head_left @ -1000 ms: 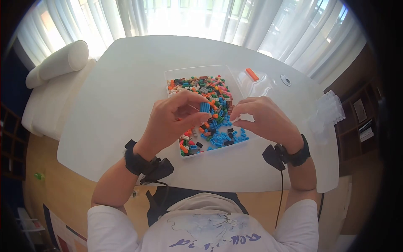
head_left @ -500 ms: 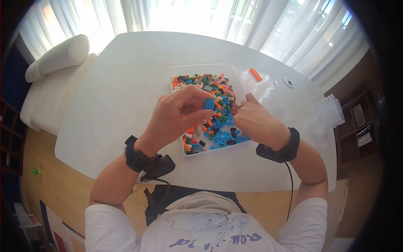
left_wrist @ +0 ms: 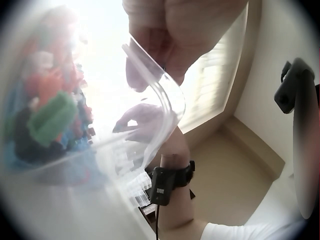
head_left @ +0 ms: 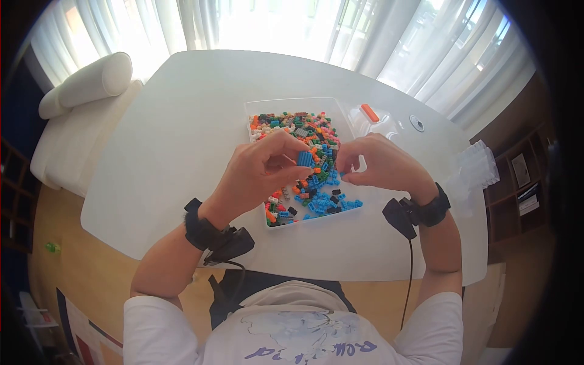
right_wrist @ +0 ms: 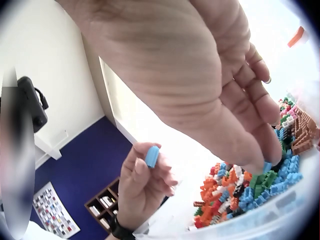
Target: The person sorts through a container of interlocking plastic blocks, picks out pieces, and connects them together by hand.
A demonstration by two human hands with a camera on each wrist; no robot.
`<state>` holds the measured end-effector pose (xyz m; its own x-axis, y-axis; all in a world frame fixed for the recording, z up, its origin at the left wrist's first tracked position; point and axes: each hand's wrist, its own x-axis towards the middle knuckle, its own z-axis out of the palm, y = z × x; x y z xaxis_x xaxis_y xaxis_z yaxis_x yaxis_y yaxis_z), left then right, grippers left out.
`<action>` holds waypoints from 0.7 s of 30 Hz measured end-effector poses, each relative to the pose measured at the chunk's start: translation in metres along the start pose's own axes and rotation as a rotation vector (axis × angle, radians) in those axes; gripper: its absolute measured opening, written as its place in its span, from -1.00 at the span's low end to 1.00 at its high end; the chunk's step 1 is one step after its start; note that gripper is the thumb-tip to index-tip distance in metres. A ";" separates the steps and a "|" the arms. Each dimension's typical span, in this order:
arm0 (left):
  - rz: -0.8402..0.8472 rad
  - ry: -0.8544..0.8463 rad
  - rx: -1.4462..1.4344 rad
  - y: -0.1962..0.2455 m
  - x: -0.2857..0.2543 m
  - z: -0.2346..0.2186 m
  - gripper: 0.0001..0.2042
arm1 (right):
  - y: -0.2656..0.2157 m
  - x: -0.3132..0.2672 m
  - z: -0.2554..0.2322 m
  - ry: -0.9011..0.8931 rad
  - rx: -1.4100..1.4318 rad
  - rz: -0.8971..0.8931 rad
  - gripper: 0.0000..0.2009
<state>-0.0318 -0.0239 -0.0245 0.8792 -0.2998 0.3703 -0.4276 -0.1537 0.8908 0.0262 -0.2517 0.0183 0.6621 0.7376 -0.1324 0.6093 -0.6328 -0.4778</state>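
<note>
The left hand (head_left: 258,173) holds a small stack of blue bricks (head_left: 305,159) pinched between thumb and fingertips, lifted just above the clear tray (head_left: 258,106) of mixed bricks; the right-wrist view shows the same blue piece (right_wrist: 152,156) gripped at the fingertips. Half a second ago the right hand (head_left: 383,167) was down in the tray, fingers dipped among the blue pieces near its right side; now it has come up and sits level with the left hand, its fingers curled together beside the stack. The right-wrist view shows its fingertips bunched close around a small blue bit (right_wrist: 267,166), so it appears to pinch a single brick, though the piece is mostly hidden. The left hand has barely moved over that time. Judging from this, a fresh piece has been picked and the two hands are close enough to join it to the stack. The tray rests on the white surface (head_left: 170,140), with a clear lid with an orange tab (head_left: 369,112) just beside it.
</note>
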 end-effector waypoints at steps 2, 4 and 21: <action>-0.013 -0.005 -0.023 0.001 0.000 0.002 -0.77 | 0.001 -0.001 -0.002 0.086 0.184 0.003 -0.88; -0.097 -0.030 -0.054 0.002 0.000 0.002 -0.77 | 0.000 0.002 0.001 0.170 0.445 -0.023 -0.84; -0.073 -0.087 0.009 0.008 -0.004 0.005 -0.73 | -0.014 0.011 0.045 0.338 1.221 -0.059 -0.81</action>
<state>-0.0394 -0.0283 -0.0204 0.8867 -0.3677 0.2803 -0.3655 -0.1861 0.9120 0.0053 -0.2241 -0.0157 0.8356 0.5463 0.0583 -0.0359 0.1602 -0.9864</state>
